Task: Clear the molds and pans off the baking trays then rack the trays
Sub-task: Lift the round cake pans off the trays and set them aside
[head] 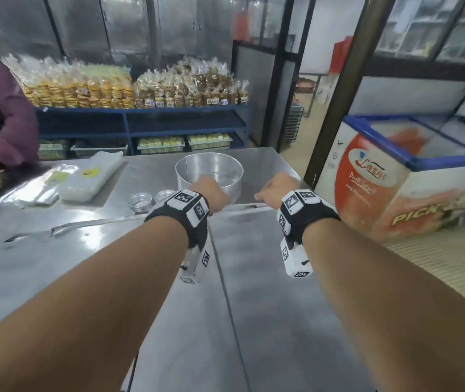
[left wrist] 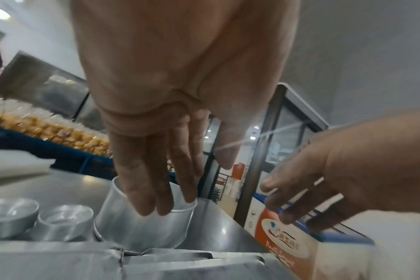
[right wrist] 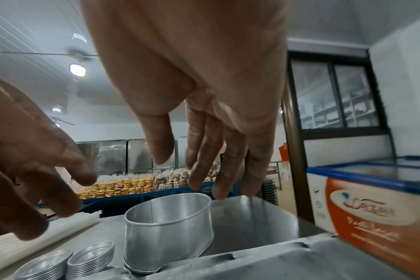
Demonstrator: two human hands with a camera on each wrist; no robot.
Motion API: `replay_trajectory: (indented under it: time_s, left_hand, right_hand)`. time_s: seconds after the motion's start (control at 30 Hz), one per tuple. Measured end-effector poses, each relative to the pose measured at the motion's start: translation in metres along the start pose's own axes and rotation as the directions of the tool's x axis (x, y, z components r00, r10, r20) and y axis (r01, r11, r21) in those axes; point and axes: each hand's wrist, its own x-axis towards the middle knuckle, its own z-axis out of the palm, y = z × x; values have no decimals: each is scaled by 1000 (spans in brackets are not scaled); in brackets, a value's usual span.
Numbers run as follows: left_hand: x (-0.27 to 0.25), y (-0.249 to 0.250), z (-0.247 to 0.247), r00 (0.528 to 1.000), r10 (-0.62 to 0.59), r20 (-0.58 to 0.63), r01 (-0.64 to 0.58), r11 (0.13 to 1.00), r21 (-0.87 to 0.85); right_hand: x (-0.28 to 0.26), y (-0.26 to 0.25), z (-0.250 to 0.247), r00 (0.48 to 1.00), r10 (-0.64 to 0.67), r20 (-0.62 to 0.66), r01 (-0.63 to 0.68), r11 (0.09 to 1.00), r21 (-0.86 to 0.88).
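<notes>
Trays: two flat grey metal baking trays (head: 268, 278) nearest, side by side on the steel bench (head: 146, 176), surfaces bare; judged cleared and ready for racking.
Forearms: stretched forward over the trays, palms down, wrists bent slightly downward.
Left hand (left wrist: 156, 113): grip loose and holding nothing, fingers (left wrist: 144, 189) straight and hanging down just over the near rim of the pan; contact with the rim cannot be told.
Right hand (right wrist: 204, 94): grip likewise slack, empty, fingers spread and pointing down above the far tray edge, beside the pan and apart from it.
Likely reason for pose: both hands poised at the far edge, judged either to be leaving the pan or reaching for the tray rim.
Pan: round deep silver aluminium cake pan (right wrist: 168, 231), upright on the bench just beyond the trays, off them as the task asks.
Molds: two short stacks of small shallow round metal tart molds (right wrist: 67, 263) left of the pan, also on the bench, near the tray edge.
Plastic: stack of clear plastic bags (head: 89, 176) further left.
Beyond: blue metal shelf (head: 140, 123) with packed biscuits; orange-and-white chest freezer (head: 395, 179) to the right.
Rack: not identifiable in view.
</notes>
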Motion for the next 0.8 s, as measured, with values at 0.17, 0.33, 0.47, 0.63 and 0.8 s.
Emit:
replay_trajectory:
  time_s: [0.17,0.33,0.47,0.63,0.8]
  left_hand:
    - [-92,18,6,982,160,97,-183,930,320]
    - [-171,34,39,941,326,93,-334,845,416]
    - [-227,51,80,897,421,138,-441,820,365]
    - [-272,67,147,882,417,220,-459,865,202]
    - [-294,76,214,890,360,281,-416,892,176]
  right_hand:
    - [-102,25,-43,998,5,-61,-10,996,-86]
    - [-192,74,-70,992,50,-120,-67,988,-141]
    - [-244,126,-81,983,141,-115,-155,981,-120]
    - [-291,191,-93,968,222,-114,-233,967,-103]
    - [-316,256,-94,922,379,-74,-386,914,-123]
